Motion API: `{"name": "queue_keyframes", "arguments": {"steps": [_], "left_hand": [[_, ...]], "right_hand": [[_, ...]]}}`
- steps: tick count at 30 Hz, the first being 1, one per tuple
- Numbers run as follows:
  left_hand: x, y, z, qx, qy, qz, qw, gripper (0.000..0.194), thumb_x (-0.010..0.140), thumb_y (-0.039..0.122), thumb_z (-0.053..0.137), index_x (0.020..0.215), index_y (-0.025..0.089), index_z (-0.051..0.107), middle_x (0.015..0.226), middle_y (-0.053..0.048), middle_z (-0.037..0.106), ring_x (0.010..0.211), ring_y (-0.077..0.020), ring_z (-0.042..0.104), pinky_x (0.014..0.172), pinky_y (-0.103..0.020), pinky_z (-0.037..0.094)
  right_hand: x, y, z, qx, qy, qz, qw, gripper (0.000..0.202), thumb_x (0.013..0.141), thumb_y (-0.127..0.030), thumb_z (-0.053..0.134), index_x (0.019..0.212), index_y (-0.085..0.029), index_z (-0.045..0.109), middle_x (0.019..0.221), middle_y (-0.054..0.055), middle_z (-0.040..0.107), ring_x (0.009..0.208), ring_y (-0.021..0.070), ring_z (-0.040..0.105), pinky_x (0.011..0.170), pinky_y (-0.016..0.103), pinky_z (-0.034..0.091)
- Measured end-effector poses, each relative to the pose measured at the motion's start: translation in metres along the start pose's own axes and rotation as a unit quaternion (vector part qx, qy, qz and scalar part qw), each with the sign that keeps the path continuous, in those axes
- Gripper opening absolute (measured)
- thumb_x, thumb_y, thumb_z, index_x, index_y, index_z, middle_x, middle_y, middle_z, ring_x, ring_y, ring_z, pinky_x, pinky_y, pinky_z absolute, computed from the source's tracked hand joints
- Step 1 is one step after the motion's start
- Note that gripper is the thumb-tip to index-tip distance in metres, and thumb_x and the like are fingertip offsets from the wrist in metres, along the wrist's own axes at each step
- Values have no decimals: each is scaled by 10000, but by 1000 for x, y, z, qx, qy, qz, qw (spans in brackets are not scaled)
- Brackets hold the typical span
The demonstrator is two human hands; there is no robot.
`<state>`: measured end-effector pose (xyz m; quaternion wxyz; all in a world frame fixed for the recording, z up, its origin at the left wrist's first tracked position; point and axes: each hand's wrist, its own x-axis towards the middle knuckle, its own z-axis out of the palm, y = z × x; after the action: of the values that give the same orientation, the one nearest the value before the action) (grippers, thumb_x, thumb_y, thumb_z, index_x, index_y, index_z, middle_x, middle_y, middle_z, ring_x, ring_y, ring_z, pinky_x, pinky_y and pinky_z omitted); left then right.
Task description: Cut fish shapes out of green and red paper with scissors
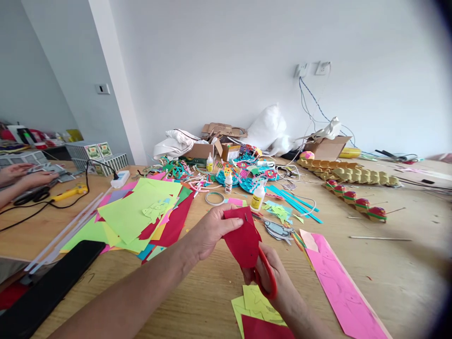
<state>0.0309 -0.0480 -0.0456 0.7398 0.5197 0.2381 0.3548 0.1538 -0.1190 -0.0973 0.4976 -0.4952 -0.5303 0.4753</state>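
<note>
A piece of dark red paper (242, 238) is pinched in my left hand (215, 228), thumb on top near its upper left part. My right hand (275, 278) holds scissors with red handles (270, 278) at the right edge of that paper; the blades are mostly hidden behind it. Under my right hand on the table lie yellow-green sheets with pencil drawings (257, 301) and another dark red sheet (264, 328). A pink strip with drawn outlines (344, 287) lies to the right. Beyond my hands is a grey-blue paper fish (278, 230).
Coloured paper sheets (137, 212) spread at the left beside a long black object (56, 287). Glue bottles (257, 197) and a tape roll (214, 198) stand or lie ahead. Egg-carton strips (363, 175) are at the right. Another person's hands (35, 179) are at far left.
</note>
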Motion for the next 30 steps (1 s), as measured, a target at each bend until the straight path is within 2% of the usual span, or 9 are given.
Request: {"name": "queue_keyframes", "arguments": {"steps": [6,11,16,21,30], "left_hand": [[0,0,-6,31,-13,-35,999,334,644,312,718,917,148,620,790,-25,648,662,-112,583,641,-230,427],[1,-1,-9,81,-27,-2,996,302,726,422,625,841,143,638,680,-13,597,607,-105,542,566,-210,380],[1,-2,-8,128,-33,17,991,276,731,410,610,802,144,627,620,10,538,532,-80,460,505,-204,326],[-1,2,-5,165,-39,30,985,268,726,406,592,772,143,606,574,28,484,491,-69,400,464,-196,303],[-3,3,-2,196,-40,34,979,254,759,401,526,743,150,559,556,31,450,478,-71,386,469,-198,302]], "right_hand": [[2,8,-2,15,-10,-22,1000,569,716,-676,431,438,-179,441,378,-25,435,359,73,350,396,200,275],[2,7,-2,21,-12,-16,1000,539,733,-627,451,434,-178,439,379,-33,422,358,69,346,397,200,264],[1,4,-2,21,-15,-21,999,499,739,-613,451,471,-192,431,381,-35,432,371,82,356,402,210,264],[3,19,-3,61,-10,-44,997,396,788,-549,436,639,-187,496,379,-50,445,381,94,343,407,215,252],[5,24,-2,67,-17,-46,997,362,810,-511,424,646,-192,471,359,-65,411,355,90,344,399,213,232]]}}
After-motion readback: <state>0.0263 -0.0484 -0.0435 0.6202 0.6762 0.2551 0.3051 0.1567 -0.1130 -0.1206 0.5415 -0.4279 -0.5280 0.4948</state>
